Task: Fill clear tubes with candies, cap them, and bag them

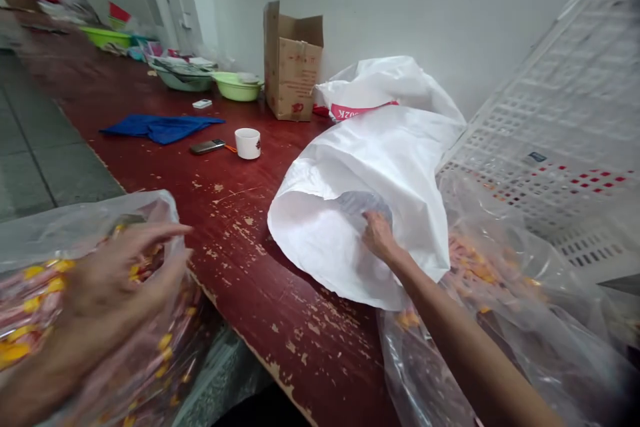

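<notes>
My left hand (113, 287), slightly blurred, is over a clear plastic bag (167, 203) at the left, its fingers stretched out and apart. Many pink pieces with yellow ends (37, 300) fill that bag. On the right, my right hand (379, 235) reaches into the mouth of a large white sack (410, 167) lying on its side on the table. Its fingers are closed at the edge of greyish see-through plastic bags (365, 201) inside the sack. How many layers they grip is too small to tell.
The worn red table (235, 267) carries a white cup (247, 144), a phone (207, 147), a blue cloth (160, 125), green basins (237, 87) and a cardboard box (297, 73). A white perforated crate (560, 140) leans at right, above another filled clear bag (500, 300).
</notes>
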